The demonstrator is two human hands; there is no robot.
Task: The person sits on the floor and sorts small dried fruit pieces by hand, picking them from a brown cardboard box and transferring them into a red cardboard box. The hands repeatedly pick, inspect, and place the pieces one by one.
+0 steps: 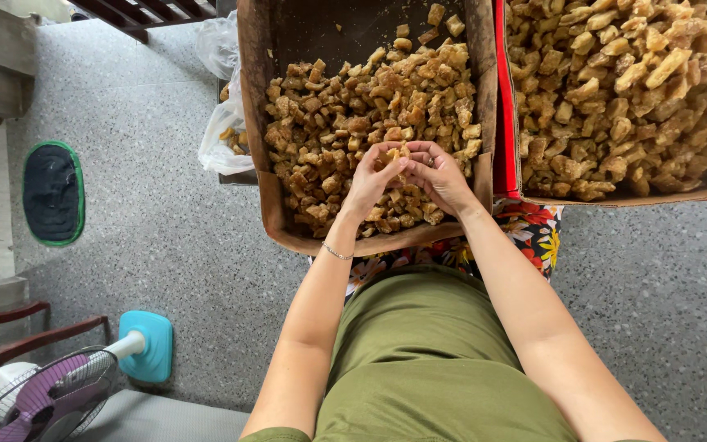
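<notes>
My left hand [372, 178] and my right hand [442, 176] meet over a brown cardboard box [265, 123] filled with small golden-brown chunks [345, 123]. Both hands pinch one chunk [396, 155] between their fingertips, just above the pile near the box's front edge. A thin bracelet circles my left wrist. A second, larger cardboard box [656, 197] heaped with the same brown chunks [632, 82] stands to the right, with a red edge [502, 98] between the two boxes.
A speckled grey floor [149, 229] lies below. White plastic bags [221, 123] rest left of the box. A dark mat with green rim [53, 193] is at the left, a fan with a teal base [147, 344] at lower left, a wooden chair [10, 327] beside it.
</notes>
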